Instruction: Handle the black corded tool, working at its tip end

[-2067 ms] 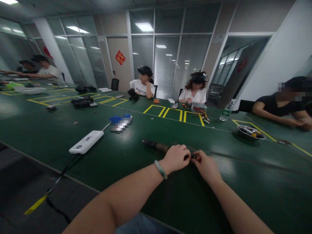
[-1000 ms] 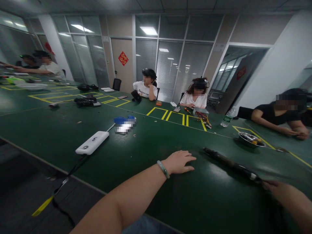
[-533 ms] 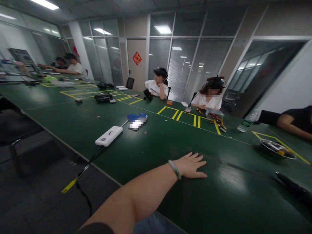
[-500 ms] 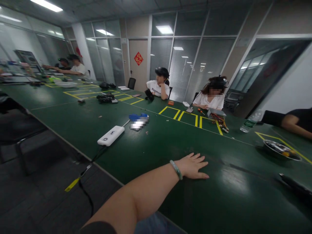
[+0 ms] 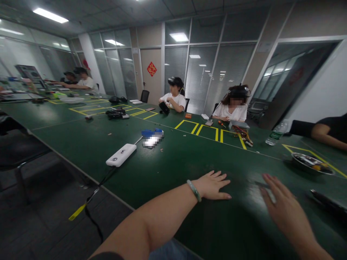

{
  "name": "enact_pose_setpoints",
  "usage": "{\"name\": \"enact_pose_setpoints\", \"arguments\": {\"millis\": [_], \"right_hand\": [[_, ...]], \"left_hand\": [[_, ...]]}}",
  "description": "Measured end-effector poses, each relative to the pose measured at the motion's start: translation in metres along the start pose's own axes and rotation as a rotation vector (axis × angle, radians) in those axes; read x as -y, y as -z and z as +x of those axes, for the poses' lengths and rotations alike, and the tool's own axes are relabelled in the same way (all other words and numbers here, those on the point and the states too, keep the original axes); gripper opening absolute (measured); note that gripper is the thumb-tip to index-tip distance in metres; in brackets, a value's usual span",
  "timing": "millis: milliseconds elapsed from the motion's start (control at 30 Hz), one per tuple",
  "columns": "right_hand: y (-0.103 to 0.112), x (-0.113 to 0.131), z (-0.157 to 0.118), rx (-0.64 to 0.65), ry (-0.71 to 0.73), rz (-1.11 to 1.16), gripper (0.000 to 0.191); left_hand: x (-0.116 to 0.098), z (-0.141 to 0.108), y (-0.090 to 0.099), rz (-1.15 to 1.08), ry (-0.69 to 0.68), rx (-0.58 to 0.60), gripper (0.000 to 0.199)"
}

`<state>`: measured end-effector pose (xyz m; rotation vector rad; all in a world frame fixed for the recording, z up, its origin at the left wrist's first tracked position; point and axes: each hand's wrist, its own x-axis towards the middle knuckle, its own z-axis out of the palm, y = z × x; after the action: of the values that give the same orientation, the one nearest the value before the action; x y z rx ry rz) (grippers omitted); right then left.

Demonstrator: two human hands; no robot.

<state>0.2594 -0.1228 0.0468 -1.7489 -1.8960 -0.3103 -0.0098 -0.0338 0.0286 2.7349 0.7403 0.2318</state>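
My left hand (image 5: 215,186) lies flat on the green table (image 5: 189,155), palm down with its fingers spread and nothing in it. A green bangle (image 5: 194,190) circles that wrist. To its right, my right hand (image 5: 284,207) hovers over the table, smeared by motion, with its fingers close together. A slim grey-white object (image 5: 271,196) shows at its fingers, seemingly held between them and the thumb; its kind is too blurred to make out.
A white power bank (image 5: 121,155) with a cable lies at left, near a blue item (image 5: 151,133). At right are a metal bowl (image 5: 311,164) of small things, a water bottle (image 5: 276,133) and a black object (image 5: 325,202). Several people sit around the table.
My right hand has come into view from the lower right with a slim object at its fingers. The left hand stays flat in place. A person across the table has lowered an arm.
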Motion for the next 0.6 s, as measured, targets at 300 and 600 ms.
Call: {"name": "enact_pose_setpoints", "arguments": {"millis": [300,600], "right_hand": [[-0.073,0.14,0.023,0.391,0.304,0.365,0.048],[-0.075,0.119,0.016,0.363,0.356,0.336,0.054]], "left_hand": [[0.012,0.008,-0.019,0.252,-0.034,-0.036,0.063],[0.006,0.002,-0.01,0.249,-0.105,-0.022,0.064]]}}
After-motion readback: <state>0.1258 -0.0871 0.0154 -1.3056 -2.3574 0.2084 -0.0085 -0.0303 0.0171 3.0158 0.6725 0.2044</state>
